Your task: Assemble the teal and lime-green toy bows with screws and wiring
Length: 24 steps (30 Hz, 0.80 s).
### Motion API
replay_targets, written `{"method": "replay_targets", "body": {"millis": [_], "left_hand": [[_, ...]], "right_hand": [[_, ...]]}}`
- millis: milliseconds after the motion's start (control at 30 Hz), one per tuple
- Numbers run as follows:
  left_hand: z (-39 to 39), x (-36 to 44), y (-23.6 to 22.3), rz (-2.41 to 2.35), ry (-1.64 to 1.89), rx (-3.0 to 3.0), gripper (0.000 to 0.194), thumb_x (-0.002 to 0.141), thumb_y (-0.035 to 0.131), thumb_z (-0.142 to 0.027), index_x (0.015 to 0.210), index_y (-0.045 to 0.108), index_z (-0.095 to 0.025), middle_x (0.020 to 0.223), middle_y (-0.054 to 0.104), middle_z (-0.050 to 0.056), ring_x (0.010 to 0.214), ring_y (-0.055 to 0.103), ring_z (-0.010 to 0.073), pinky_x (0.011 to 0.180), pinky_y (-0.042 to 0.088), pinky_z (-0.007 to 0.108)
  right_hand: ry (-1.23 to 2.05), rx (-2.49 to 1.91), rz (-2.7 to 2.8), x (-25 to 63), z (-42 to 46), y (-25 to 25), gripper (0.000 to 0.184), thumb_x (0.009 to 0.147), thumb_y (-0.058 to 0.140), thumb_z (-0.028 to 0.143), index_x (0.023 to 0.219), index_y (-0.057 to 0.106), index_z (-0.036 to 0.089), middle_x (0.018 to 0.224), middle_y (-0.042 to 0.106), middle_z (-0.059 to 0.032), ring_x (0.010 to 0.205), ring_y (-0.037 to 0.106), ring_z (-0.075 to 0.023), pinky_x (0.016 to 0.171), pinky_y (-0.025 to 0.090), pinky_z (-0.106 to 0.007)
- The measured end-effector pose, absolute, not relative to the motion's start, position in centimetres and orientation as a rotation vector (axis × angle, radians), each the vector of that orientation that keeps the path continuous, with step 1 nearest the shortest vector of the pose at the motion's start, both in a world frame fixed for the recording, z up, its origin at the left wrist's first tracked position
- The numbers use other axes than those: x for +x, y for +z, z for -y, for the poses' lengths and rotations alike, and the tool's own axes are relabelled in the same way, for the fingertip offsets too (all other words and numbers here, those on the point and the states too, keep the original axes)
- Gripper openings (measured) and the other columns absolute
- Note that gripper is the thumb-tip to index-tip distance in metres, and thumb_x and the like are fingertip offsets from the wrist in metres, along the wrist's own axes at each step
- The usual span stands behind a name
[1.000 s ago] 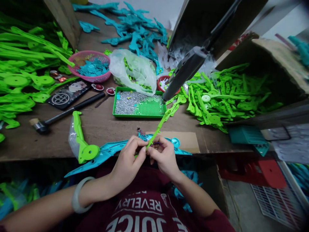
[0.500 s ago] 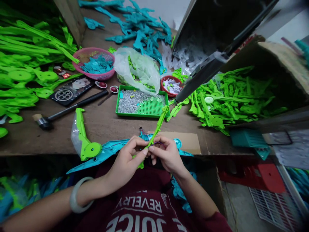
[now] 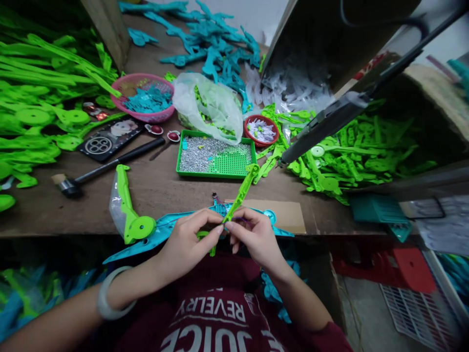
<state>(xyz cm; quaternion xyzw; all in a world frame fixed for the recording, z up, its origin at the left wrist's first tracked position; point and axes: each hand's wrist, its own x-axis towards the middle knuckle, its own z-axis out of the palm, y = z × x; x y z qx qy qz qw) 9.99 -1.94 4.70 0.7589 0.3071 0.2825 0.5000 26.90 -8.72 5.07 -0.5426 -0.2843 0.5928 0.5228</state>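
Observation:
Close to the table's front edge, my left hand (image 3: 192,237) and my right hand (image 3: 258,239) meet around a slim lime-green plastic part (image 3: 242,194), tilted with its upper end away from me. Both thumbs and index fingers pinch it near its middle. Thin dark wire shows by the right fingers; its exact hold is hidden. Beneath the hands lies a long blue plastic piece (image 3: 146,244), partly covered by them. Joined at its left end is a green arm with a round hub (image 3: 141,227) and a clear blade (image 3: 117,208).
An electric screwdriver (image 3: 322,128) hangs at an angle right of a green tray (image 3: 216,172) of small screws. A hammer (image 3: 106,168) lies left. Behind are a pink basket (image 3: 161,116), a red basket (image 3: 256,142) and a plastic bag (image 3: 220,107). Green parts (image 3: 340,156) pile up right.
The hanging screwdriver has swung to the right. My hands stay in nearly the same place, still pinching the green part, with small finger shifts.

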Motion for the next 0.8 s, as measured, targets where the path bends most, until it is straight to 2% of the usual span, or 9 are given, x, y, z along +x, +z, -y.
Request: {"method": "replay_targets", "body": {"millis": [300, 567, 700, 800], "left_hand": [[2.3, 11.3, 4.1, -0.870, 0.739, 1.663, 0.014, 0.088, 0.061, -0.017, 0.074, 0.063, -0.019, 0.075, 0.062, -0.001, 0.073, 0.059, 0.0138, 0.072, 0.045, 0.028], [2.5, 11.7, 4.5, -0.798, 0.599, 1.639, 0.008, 0.092, 0.062, -0.024, 0.093, 0.070, -0.022, 0.095, 0.068, 0.002, 0.094, 0.063, 0.0167, 0.084, 0.049, 0.028], [2.7, 11.9, 4.2, -0.838, 0.617, 1.539, 0.009, 0.089, 0.061, -0.025, 0.091, 0.069, -0.020, 0.095, 0.067, 0.002, 0.094, 0.065, 0.0169, 0.079, 0.053, 0.027], [2.8, 12.0, 3.9, -0.851, 0.611, 1.482, 0.009, 0.087, 0.062, -0.026, 0.092, 0.068, -0.020, 0.094, 0.068, 0.002, 0.090, 0.066, 0.0163, 0.075, 0.055, 0.026]], "right_hand": [[1.294, -1.365, 0.737, 26.7, 8.5, 4.4, 0.025, 0.074, 0.082, 0.034, 0.082, 0.066, 0.016, 0.065, 0.060, 0.0036, 0.048, 0.058, -0.0078, 0.038, 0.054, -0.017], [1.377, -1.333, 0.726, 27.8, 8.7, 3.2, 0.026, 0.074, 0.079, 0.032, 0.084, 0.059, 0.018, 0.057, 0.061, 0.0061, 0.042, 0.057, -0.0073, 0.039, 0.051, -0.016], [1.402, -1.266, 0.695, 27.8, 8.7, 2.3, 0.028, 0.074, 0.080, 0.032, 0.086, 0.058, 0.019, 0.059, 0.059, 0.0068, 0.045, 0.057, -0.0084, 0.039, 0.052, -0.018], [1.321, -1.310, 0.747, 27.8, 9.0, 2.2, 0.025, 0.080, 0.076, 0.035, 0.093, 0.061, 0.020, 0.062, 0.058, 0.0055, 0.047, 0.057, -0.0102, 0.037, 0.051, -0.020]]}}
